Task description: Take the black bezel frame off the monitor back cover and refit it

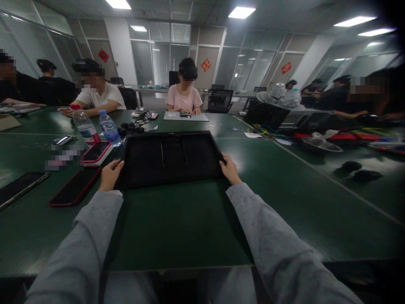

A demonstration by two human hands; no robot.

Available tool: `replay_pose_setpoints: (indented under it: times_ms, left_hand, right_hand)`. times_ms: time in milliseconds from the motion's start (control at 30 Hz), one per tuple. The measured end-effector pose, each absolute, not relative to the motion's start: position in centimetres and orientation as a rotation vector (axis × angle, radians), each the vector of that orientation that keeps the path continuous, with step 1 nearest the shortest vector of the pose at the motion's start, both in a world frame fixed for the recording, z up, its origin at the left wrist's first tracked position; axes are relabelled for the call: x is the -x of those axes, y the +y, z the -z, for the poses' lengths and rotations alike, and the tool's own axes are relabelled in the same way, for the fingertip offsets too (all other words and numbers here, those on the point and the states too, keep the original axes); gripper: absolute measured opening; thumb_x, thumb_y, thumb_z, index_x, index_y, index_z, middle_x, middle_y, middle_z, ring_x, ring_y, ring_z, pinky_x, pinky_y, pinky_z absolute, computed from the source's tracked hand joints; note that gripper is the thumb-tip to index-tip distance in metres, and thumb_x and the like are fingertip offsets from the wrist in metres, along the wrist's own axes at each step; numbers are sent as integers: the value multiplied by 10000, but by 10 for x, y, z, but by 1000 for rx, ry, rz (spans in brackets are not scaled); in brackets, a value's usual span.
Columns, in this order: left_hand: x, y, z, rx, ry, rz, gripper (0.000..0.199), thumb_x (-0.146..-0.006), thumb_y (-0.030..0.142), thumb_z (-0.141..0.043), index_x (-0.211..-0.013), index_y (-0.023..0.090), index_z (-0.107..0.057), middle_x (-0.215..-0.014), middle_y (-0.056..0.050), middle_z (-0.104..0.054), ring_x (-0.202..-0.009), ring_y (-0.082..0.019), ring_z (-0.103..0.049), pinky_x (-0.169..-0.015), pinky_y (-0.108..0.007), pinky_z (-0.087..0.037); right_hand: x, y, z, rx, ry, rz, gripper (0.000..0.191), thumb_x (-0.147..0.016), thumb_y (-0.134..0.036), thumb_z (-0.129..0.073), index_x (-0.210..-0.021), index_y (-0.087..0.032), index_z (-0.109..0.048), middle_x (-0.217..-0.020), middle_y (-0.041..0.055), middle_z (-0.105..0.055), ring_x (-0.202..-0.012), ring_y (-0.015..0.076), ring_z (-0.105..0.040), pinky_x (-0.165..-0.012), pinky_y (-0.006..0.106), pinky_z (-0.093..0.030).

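A black, shallow rectangular tray (145, 158) with a raised rim lies on the green table in front of me. Thin bent metal bars and a dark block show near the middle of its far side. My left hand (110, 175) is closed on the tray's left edge, thumb on top of the rim. On the opposite side my right hand (230, 169) grips the right edge in the same way. The fingers under the rim are hidden on both sides. A red-edged phone (76, 188) lies just left of my left hand.
Left of the tray stand two water bottles (109, 128), near a pink-edged phone (98, 152) and another phone (20, 188). Black cables (136, 124) lie behind. To the right are a metal bowl (322, 145) and dark objects (365, 175). A person (184, 97) sits opposite.
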State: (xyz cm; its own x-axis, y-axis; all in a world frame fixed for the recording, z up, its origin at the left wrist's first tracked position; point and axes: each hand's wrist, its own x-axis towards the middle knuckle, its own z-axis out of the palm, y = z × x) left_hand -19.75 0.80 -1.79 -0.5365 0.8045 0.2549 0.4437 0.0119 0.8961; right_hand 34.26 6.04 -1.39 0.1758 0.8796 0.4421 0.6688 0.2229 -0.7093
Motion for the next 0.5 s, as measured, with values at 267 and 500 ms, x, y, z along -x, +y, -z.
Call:
replay_pose_setpoints:
  times_ms: [267, 500]
  left_hand:
    - [207, -4, 13, -1352, 2152, -1399, 490, -866, 402, -609, -1243, 103, -702, -1213, -142, -727, -1162, -263, -663, -1076, -398, -472]
    - [206, -5, 13, -1353, 2260, -1360, 543, -863, 420, -617, -1315, 124, -666, -1274, -157, -698, -1217, -310, -631, -1090, -450, -459]
  right_hand:
    - [-336, 35, 22, 1478, -1542, -468, 591, -787, -234, -522, -1374, -173, -520, -1201, 119, -692, -1124, 267, -650, -1049, 549, -498]
    - [-328, 23, 20, 1320, -1549, -645, 542, -802, -287, -561, -1338, -215, -524, -975, 49, -725, -852, 208, -693, -795, 423, -615]
